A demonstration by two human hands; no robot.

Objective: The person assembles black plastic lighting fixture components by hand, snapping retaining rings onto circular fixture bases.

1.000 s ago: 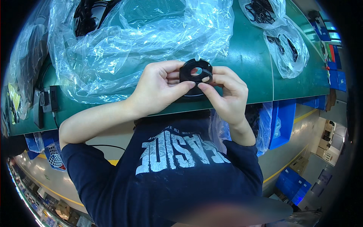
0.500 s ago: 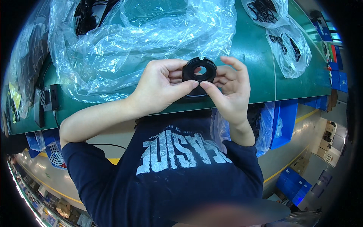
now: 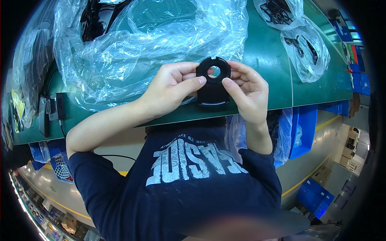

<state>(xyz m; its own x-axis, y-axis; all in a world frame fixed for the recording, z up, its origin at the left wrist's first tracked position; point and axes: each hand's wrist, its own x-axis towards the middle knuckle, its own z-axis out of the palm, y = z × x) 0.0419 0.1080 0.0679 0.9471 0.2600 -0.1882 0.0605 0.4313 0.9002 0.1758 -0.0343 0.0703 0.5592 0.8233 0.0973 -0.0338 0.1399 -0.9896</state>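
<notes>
Between my two hands is a black plastic part (image 3: 213,91), with a round ring-shaped end at the top and a wider flat body below. Through the ring's hole a bit of the background and a fingertip show. My left hand (image 3: 171,84) pinches its left side, the thumb lying on the ring's edge and the fingers behind. On the opposite side my right hand (image 3: 250,88) grips the ring's right edge, thumb in front and fingers curled. The part is held above the near edge of the green table (image 3: 269,64).
A large clear plastic bag (image 3: 104,60) with black parts inside spreads over the table's left and middle. Another clear bag (image 3: 307,52) of small black parts lies at the far right. A black device with a cable (image 3: 60,105) sits at left. Blue bins (image 3: 302,132) stand below the edge.
The black part has tilted so its flat lower body now shows. My right hand's fingers have closed in on the ring's right edge, and both thumbs have moved apart and up.
</notes>
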